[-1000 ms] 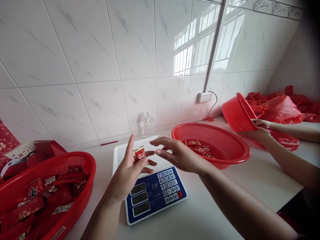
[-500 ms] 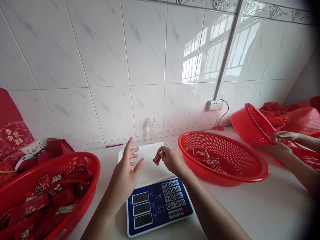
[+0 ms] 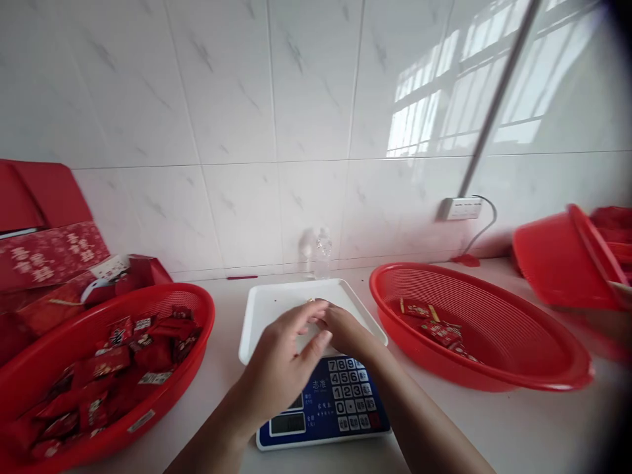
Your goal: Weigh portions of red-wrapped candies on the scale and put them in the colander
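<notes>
Far left: red basket point(image 3: 205, 309), heaped with red packets point(image 3: 106, 361). Next, left hand point(image 3: 281, 362) over the scale point(image 3: 355, 428) — thumb spread from the fingers, no grip seen, fingertips overlapping the other hand. At the fingertips, above the white tray point(image 3: 266, 309), a small pale bit point(image 3: 311, 300); cannot tell if held. Right hand point(image 3: 340, 329) bent inward, its fingers mostly hidden — grasp unclear. Clear bottle point(image 3: 322, 253) behind. Farther right, wide basket point(image 3: 513, 329), few packets inside.
</notes>
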Demonstrator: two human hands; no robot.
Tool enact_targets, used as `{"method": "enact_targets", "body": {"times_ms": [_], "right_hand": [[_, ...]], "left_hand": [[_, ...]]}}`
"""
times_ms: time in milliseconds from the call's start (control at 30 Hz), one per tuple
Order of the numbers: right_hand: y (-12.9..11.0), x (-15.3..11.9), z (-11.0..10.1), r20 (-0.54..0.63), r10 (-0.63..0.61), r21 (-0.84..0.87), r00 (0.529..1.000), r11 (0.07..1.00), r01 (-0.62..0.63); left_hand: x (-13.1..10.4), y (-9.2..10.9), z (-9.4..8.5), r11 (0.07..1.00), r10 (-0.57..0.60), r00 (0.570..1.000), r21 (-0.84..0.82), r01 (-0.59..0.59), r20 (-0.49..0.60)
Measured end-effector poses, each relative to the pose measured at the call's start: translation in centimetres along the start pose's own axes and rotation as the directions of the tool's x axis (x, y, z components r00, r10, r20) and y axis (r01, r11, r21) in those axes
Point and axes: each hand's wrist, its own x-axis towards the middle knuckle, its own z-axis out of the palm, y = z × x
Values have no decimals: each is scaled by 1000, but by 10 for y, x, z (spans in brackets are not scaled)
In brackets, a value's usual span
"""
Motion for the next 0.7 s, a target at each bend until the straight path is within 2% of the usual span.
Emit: {"method": "enact_targets", "body": {"times_ms": [67,133,200,233,267,300,367,467,533,567,633,700], "right_hand": [[5,-1,1,5,-39,-5,999,999,39],[12,-4,-1,-45,-10,-38,999,999,9],[20,-6,-5,-117,-60,-61,991,997,54],[24,-6,-7,-129,-90,-63,987,995,82],[27,-6,-10,-156,-95,-65,983,994,86],[29,-7,-12,-177,-94,-62,980,994,84],[31,-8,-16,-198,-77,-52,977,996,68],[30,-9,-20,-198,-36,-36,979,999,29],[29,-9,-22,-205,-13,-32,979,999,6],[28,-9,-23,-208,-7,-31,978,1000,0],[27,-8,-24,-207,1,-31,978,1000,-8],[26,-8,-24,-192,12,-26,981,1000,-17]], "left_hand": [[0,3,2,999,32,998,37,-34,45],[2,0,-7,991,46,998,121,-51,47],[3,-10,-31,961,-8,999,278,-3,37],[1,-17,-47,925,-94,995,372,80,21],[-3,-23,-67,855,-226,974,481,194,9],[-9,-30,-88,740,-407,913,579,343,-21],[-27,-42,-130,608,-573,818,644,465,-49],[-59,-60,-181,443,-778,628,724,529,16],[-79,-72,-200,344,-871,488,773,532,51],[-88,-79,-206,307,-895,442,792,527,53],[-100,-91,-209,260,-916,398,818,513,41],[-105,-101,-207,235,-923,383,832,502,30]]}}
